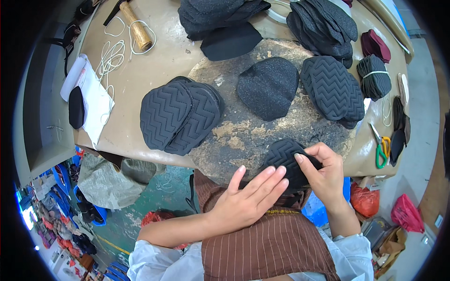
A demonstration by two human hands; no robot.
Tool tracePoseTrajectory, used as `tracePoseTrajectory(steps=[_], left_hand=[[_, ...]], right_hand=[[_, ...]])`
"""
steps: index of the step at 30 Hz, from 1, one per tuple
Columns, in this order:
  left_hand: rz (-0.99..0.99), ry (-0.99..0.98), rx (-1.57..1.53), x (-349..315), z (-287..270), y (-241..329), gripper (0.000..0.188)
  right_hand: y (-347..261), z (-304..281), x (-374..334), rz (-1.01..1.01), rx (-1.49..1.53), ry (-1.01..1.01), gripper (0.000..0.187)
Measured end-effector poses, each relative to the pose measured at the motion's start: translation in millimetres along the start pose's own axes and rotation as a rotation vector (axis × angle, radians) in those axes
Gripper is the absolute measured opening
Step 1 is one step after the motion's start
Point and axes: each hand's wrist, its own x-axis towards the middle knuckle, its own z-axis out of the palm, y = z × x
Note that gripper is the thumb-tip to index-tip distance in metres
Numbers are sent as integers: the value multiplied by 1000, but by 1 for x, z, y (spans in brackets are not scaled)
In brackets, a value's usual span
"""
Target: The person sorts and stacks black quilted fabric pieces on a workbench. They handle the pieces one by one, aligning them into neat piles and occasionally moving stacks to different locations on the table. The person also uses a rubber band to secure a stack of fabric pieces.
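Observation:
At the near edge of a worn round board (234,136), I have a black fabric piece (289,161) stitched in a zigzag pattern. My right hand (324,171) pinches its right edge between thumb and fingers. My left hand (253,194) lies flat with fingers stretched out, its fingertips at the piece's lower left edge. Beyond them rests a plain speckled black piece (268,88). Zigzag-quilted pieces form a stack at the left (180,114) and another at the right (332,89).
Dark fabric piles (323,25) stand along the far side. A wooden handle (136,28) and white cord (110,58) lie at the far left. Scissors (382,147) sit near the right edge, below a tied bundle (373,77). White paper (96,103) hangs over the left edge.

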Motion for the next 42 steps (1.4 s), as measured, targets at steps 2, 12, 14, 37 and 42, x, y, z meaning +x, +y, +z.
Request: tracePoseTrajectory(steps=[2,12,14,37,42], left_hand=[[-58,-60,22,7,2,2,73],[-94,-146,172,15,3,6,82],[-109,-151,151,19,0,8,81],[-480,223,-748,52,-73,-27,15],[-803,761,-463,28,-99,-105,42]], right_hand=[[0,0,1,-1,-4,5,11],[-8,-10,-2,58,31,-34,10],[1,-17,-12,137,162,-32,12],[-34,-33,-14,-164,47,-227,25],[-23,-66,51,-166,-290,270,43]])
